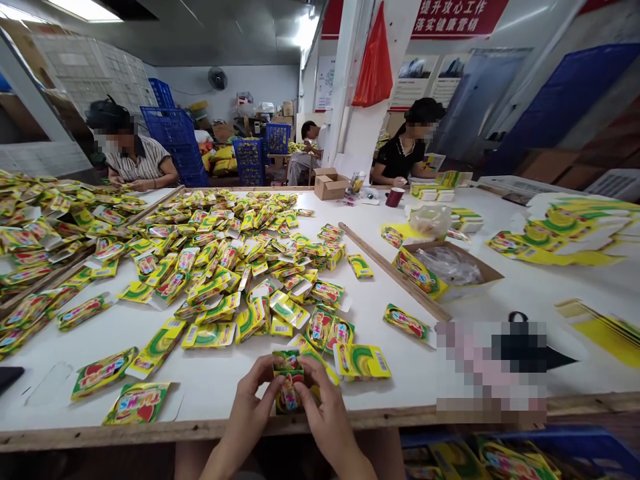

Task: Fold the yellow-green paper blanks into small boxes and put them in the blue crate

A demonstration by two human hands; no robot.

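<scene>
Between my two hands, just above the table's front edge, is a small printed carton [289, 390] in yellow and green with colourful lettering. My left hand [259, 393] grips its left side, fingers curled behind and thumb on the front. On the other side my right hand [320, 393] pinches it the same way. Similar cartons lie right around my hands, among them a yellow carton [362, 361] just beyond my right hand and a carton with an open white flap [137, 403] to the left.
A big heap of cartons [215, 267] spreads over the white table [350, 307]. A wooden strip [395, 270] runs beside an open box of plastic bags [445, 267]. Flat printed sheets [560, 230] lie at right; a blue crate [590, 443] stands below. Several people sit beyond.
</scene>
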